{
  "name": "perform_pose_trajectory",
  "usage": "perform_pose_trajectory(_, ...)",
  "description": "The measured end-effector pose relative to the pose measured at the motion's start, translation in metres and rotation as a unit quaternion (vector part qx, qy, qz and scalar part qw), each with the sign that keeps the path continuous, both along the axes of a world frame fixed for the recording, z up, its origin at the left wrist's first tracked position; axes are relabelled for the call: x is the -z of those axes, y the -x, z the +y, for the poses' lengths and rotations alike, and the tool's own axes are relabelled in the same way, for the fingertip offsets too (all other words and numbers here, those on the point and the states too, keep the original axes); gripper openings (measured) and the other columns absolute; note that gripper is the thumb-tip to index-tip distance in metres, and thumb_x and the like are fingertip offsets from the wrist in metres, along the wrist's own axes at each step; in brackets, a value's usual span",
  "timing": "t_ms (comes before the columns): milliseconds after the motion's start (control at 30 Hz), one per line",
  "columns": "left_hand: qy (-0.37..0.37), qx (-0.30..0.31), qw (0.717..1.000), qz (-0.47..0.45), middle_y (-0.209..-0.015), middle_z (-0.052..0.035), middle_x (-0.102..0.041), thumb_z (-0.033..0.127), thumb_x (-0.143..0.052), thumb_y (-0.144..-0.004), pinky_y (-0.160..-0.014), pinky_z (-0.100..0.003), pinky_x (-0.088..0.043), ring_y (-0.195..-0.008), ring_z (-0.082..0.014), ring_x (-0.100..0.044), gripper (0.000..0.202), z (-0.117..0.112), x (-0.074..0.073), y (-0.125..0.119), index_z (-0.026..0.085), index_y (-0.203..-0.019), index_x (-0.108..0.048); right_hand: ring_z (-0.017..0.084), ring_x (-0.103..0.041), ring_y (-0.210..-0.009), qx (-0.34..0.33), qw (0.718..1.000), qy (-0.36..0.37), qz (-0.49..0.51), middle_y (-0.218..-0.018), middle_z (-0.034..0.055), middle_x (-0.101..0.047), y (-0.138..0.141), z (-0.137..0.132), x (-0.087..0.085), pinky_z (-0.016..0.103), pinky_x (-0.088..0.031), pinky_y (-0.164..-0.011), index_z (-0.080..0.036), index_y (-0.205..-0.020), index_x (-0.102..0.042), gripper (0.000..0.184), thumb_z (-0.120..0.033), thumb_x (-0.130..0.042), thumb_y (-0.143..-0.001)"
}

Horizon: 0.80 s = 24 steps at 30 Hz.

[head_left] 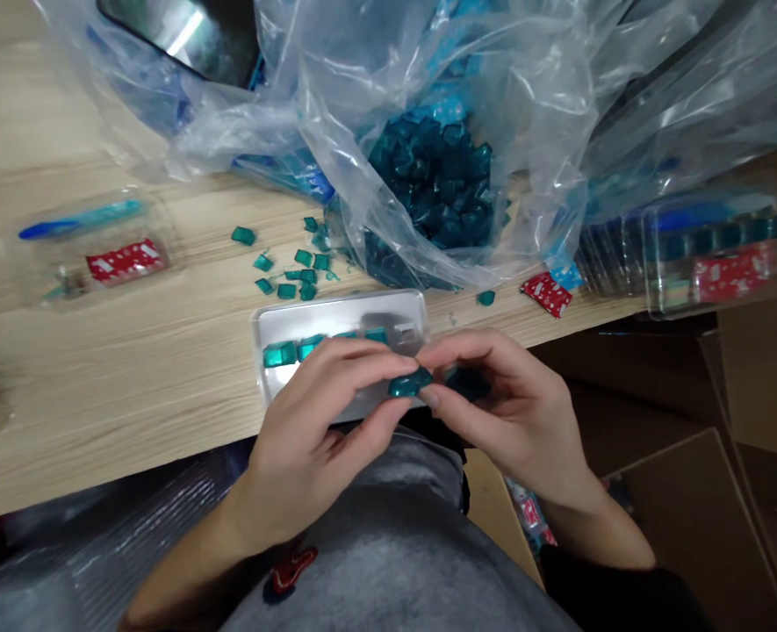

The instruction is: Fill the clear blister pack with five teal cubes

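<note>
Fingertips barely parted, the left hand (315, 421) and right hand (516, 421) pinch a teal piece (407, 384) at the pale tray's (326, 318) right end. It seems the step is handling this piece; next calls for one hand easing off. The red packet's (546, 294) markings aren't legible.

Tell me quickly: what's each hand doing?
Left hand: closed on a teal piece.
Right hand: closed on its other end; dark thing in its curl, grip unclear.

Can't read any text here, tbh. The loose red rectangular packet (546, 294) has white marks, but they're too blurry.
</note>
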<state>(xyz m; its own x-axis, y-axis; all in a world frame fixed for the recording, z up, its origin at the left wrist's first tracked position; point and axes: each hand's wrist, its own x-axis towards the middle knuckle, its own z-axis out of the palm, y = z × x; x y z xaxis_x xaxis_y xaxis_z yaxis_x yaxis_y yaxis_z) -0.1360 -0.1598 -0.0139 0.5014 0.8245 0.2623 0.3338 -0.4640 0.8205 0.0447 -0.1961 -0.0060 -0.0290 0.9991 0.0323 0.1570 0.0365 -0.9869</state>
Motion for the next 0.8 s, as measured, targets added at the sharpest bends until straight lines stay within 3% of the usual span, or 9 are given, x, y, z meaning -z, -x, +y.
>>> perform_pose_trajectory(200,-0.024,-0.016,0.999,0.018,-0.096,0.0003,-0.067,0.015,-0.057,-0.093,-0.078,-0.026,-0.055,-0.089,-0.0131,-0.065,0.014,0.000,0.001,0.000,0.023,-0.104,-0.058,0.014,-0.068,-0.093,-0.005,0.988,-0.119,-0.099,-0.103,0.0037,-0.072,0.010,-0.006,0.011,0.028,-0.057,-0.081,-0.021,-0.108,-0.060,0.022,-0.008,-0.058,-0.090)
perform_pose_trajectory(333,-0.035,-0.005,0.999,0.041,-0.090,-0.0006,-0.066,0.018,-0.054,-0.096,-0.073,-0.024,-0.055,-0.083,-0.0124,-0.066,0.007,-0.008,0.007,0.007,0.021,-0.103,-0.057,0.012,-0.066,-0.087,-0.041,0.990,-0.096,-0.099,-0.097,0.0032,-0.068,0.012,-0.012,0.018,0.024,-0.056,-0.073,-0.020,-0.107,-0.059,0.020,-0.010,-0.059,-0.089)
perform_pose_trajectory(467,-0.036,0.019,0.997,0.063,-0.093,-0.0026,-0.068,0.017,-0.052,-0.097,-0.071,-0.027,-0.056,-0.084,-0.0148,-0.067,0.014,-0.021,0.017,0.012,0.021,-0.110,-0.056,0.013,-0.065,-0.080,-0.057,0.986,-0.084,-0.134,-0.091,0.0022,-0.068,0.013,-0.022,0.021,0.025,-0.056,-0.070,-0.020,-0.108,-0.060,0.020,-0.011,-0.056,-0.090)
perform_pose_trajectory(633,-0.128,-0.026,0.988,0.081,-0.095,-0.0047,-0.070,0.014,-0.058,-0.092,-0.078,-0.035,-0.052,-0.087,-0.0197,-0.065,0.021,-0.019,0.023,0.008,0.020,-0.112,-0.058,0.012,-0.064,-0.070,-0.008,0.974,-0.114,-0.196,-0.081,0.0000,-0.068,0.010,-0.013,0.019,0.024,-0.054,-0.063,-0.021,-0.099,-0.061,0.016,-0.010,-0.055,-0.089)
perform_pose_trajectory(700,-0.155,-0.063,0.981,0.097,-0.098,-0.0058,-0.070,0.015,-0.061,-0.091,-0.082,-0.039,-0.050,-0.091,-0.0217,-0.064,0.025,-0.012,0.022,0.008,0.020,-0.115,-0.059,0.013,-0.067,-0.075,0.049,0.957,-0.138,-0.251,-0.084,0.0014,-0.071,0.007,-0.001,0.022,0.025,-0.056,-0.068,-0.022,-0.095,-0.060,0.016,-0.008,-0.055,-0.089)
perform_pose_trajectory(800,-0.165,-0.098,0.977,0.098,-0.102,-0.0056,-0.070,0.013,-0.062,-0.090,-0.085,-0.041,-0.049,-0.095,-0.0229,-0.064,0.030,-0.003,0.023,0.014,0.024,-0.118,-0.059,0.016,-0.072,-0.085,0.103,0.901,-0.195,-0.374,-0.094,0.0052,-0.075,0.002,0.016,0.033,0.027,-0.058,-0.072,-0.022,-0.092,-0.059,0.016,-0.007,-0.054,-0.090)
